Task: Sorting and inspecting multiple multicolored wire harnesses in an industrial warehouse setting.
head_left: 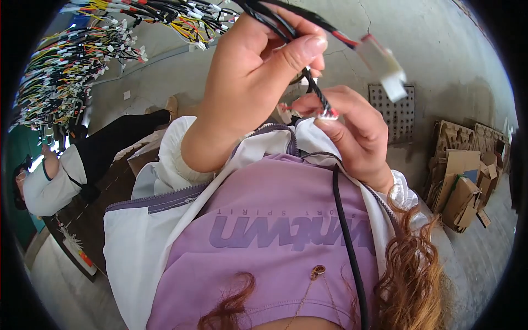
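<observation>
My left hand (250, 77) is closed around several black sleeved cables (280, 27), its thumb and fingers pinched together near the top of the view. From that bundle one cable runs out to the right and ends in red wires and a white plug connector (393, 82), which is blurred. A twisted black cable (318, 93) leads down to a small white connector (328, 115) with red on it. That connector sits between the thumb and fingers of my right hand (357, 135), just below and right of my left hand. More small connectors lie partly hidden behind my fingers.
Dense bundles of coloured wire harnesses (71, 71) hang at the upper left. Another person (60, 181) is at the left beside a dark table (82, 220). Flattened cardboard (459, 181) leans at the right, near a perforated floor plate (391, 113). A black cord (344, 220) hangs over my front.
</observation>
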### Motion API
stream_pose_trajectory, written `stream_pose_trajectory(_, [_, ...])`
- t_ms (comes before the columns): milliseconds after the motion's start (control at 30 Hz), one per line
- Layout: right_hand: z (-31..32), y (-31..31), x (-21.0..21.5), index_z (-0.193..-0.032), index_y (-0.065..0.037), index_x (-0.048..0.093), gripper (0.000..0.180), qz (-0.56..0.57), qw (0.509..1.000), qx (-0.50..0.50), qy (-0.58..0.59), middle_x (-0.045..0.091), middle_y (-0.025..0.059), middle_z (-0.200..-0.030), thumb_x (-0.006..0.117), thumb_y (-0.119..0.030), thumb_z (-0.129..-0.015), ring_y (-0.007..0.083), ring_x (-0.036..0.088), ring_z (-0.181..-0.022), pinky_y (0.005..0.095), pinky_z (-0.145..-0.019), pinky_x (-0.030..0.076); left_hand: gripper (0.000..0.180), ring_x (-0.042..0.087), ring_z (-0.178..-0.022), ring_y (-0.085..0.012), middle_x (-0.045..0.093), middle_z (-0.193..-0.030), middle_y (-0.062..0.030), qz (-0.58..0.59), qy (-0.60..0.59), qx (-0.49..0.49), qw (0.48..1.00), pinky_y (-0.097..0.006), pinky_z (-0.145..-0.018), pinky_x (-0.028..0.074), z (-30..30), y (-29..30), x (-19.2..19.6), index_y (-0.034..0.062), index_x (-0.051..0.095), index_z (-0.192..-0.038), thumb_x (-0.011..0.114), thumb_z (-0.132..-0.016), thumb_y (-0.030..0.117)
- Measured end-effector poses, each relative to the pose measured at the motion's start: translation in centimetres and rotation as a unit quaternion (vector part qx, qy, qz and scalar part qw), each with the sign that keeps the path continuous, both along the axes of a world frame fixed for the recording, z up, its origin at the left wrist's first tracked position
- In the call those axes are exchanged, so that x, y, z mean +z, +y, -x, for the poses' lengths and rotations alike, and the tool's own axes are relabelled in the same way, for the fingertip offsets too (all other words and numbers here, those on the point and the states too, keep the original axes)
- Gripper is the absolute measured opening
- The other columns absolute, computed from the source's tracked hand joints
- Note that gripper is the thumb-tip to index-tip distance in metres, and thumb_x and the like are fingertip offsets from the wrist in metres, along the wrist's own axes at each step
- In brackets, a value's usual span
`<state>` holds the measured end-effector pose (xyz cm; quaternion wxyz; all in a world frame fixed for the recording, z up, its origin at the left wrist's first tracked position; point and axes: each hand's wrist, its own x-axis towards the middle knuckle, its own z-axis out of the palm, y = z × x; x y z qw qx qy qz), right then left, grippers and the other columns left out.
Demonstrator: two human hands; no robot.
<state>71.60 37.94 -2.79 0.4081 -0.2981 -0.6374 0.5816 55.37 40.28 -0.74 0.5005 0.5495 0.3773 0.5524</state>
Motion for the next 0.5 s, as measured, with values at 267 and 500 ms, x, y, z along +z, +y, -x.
stream_pose_trajectory(267, [0.4, 0.7, 0.4, -0.120, 0.002, 0.038, 0.036, 0.165, 0.951, 0.043, 0.258, 0.061, 0.0145, -0.092, 0.044, 0.007, -0.085, 0.0167, 0.059, -0.088, 0.0264, -0.078, 0.045, 0.016, 0.053, -0.066, -0.0090, 0.056, -0.073, -0.0043, 0.069, -0.038, 0.034, 0.996, -0.023, -0.060, 0.046, -0.2, -0.1, -1.8, -0.0004, 0.050, -0.087, 0.055, -0.086, 0.015])
stream_pose_trajectory(500, [0.0, 1.4, 1.7, -0.098, 0.003, 0.057, 0.021, 0.067, 0.989, -0.040, 0.129, 0.063, 0.0092, -0.087, 0.061, -0.002, -0.079, 0.0130, 0.061, -0.073, 0.0242, -0.066, 0.049, 0.027, 0.052, -0.071, -0.0103, 0.052, -0.079, -0.0045, 0.153, -0.129, -0.033, 0.979, -0.023, -0.066, 0.043, 0.2, -0.7, -1.0, 0.0005, 0.046, -0.100, 0.060, -0.082, 0.015])
